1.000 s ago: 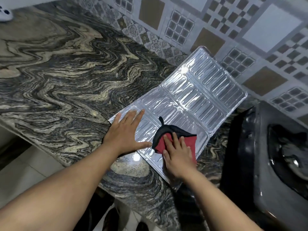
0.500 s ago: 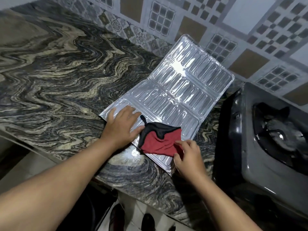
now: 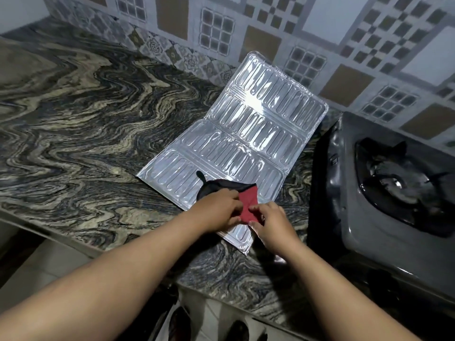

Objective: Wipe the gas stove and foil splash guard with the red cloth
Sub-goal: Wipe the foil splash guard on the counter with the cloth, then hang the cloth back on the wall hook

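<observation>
The foil splash guard (image 3: 248, 136) lies unfolded on the marble counter, its far panel leaning up toward the tiled wall. On its near panel rests the red cloth (image 3: 248, 205), red with a black edge. My left hand (image 3: 216, 210) covers the cloth's left part and pinches it. My right hand (image 3: 270, 222) grips the cloth's right lower edge. Both hands meet over the cloth. The gas stove (image 3: 364, 198) stands to the right, dark grey, with one burner in view.
The patterned marble counter (image 3: 86, 134) stretches left and toward me, ending at a front edge near my forearms. A tiled wall (image 3: 307, 33) rises behind the guard. Below the edge I see floor and dark footwear (image 3: 179, 323).
My left hand left the guard's left corner and moved right onto the cloth. My right hand went from pressing on the cloth to gripping its edge. The view shifted toward the stove.
</observation>
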